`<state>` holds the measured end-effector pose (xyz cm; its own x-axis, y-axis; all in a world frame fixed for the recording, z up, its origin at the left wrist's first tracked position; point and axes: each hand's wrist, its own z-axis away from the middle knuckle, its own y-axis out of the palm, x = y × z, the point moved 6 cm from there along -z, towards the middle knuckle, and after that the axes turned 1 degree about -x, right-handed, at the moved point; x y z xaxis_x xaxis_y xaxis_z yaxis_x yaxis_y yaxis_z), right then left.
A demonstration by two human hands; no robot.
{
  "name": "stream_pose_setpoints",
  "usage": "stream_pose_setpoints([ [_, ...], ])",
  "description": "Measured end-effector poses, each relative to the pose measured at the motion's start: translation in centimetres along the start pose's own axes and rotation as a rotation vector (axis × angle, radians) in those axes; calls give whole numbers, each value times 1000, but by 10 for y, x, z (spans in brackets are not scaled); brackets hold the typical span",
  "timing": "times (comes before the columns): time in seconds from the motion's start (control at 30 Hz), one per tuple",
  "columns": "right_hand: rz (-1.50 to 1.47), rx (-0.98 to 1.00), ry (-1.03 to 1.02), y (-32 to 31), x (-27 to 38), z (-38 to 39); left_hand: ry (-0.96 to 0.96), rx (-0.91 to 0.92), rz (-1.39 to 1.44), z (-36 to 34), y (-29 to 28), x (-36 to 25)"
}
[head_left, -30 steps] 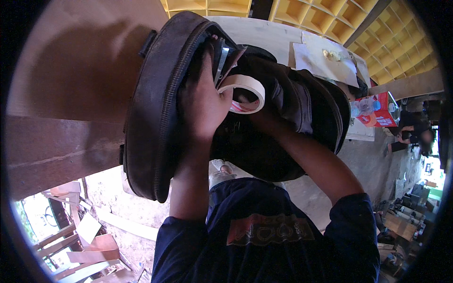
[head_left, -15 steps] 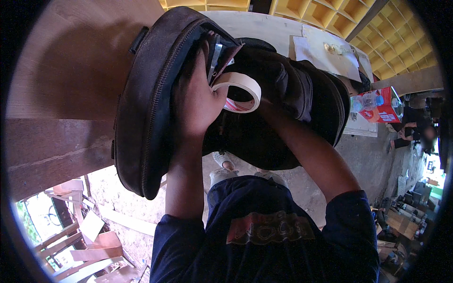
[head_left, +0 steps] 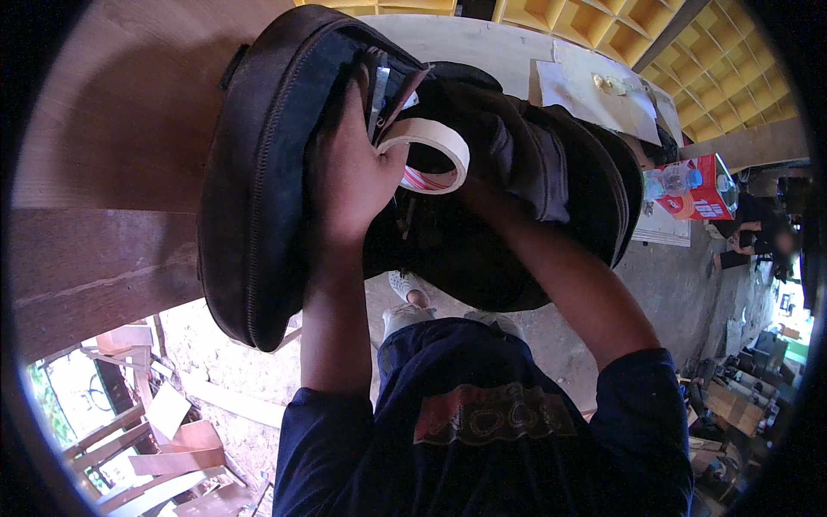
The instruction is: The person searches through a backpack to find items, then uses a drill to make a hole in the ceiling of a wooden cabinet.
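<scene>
A dark backpack (head_left: 431, 263) stands unzipped, its padded front flap (head_left: 245, 198) folded out to the left. My left hand (head_left: 349, 177) is inside that flap against the lining, its fingers partly hidden beside an inner pocket (head_left: 405, 99). A roll of pale masking tape (head_left: 463, 159) hangs at my left thumb, which is hooked into the ring. My right forearm (head_left: 551, 250) reaches into the dark main compartment. The bag's shadow and fabric hide my right hand, so its fingers and anything in them do not show.
The bag rests by a wooden surface (head_left: 103, 138) on the left. Behind it lie papers (head_left: 594, 95) on a pale table, below yellow gridded panels (head_left: 594, 30). A red box (head_left: 711, 185) and a plastic bottle (head_left: 676, 179) stand at right. Boards (head_left: 181, 457) clutter the lower left.
The front flap, my left hand and the tape roll have shifted slightly left and up. My right forearm has moved slightly, still inside the backpack.
</scene>
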<state>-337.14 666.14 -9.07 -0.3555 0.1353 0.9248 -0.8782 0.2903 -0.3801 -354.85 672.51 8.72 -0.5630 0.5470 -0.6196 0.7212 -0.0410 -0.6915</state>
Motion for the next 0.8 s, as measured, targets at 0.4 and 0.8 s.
stream_pose_setpoints([
  [0.4, 48, 217, -25, 6, 18, 9, -3, 4, 45, -2, 0, -2],
  [0.8, 84, 196, -49, 6, 20, 14, 28, -22, 9, -1, -3, 4],
])
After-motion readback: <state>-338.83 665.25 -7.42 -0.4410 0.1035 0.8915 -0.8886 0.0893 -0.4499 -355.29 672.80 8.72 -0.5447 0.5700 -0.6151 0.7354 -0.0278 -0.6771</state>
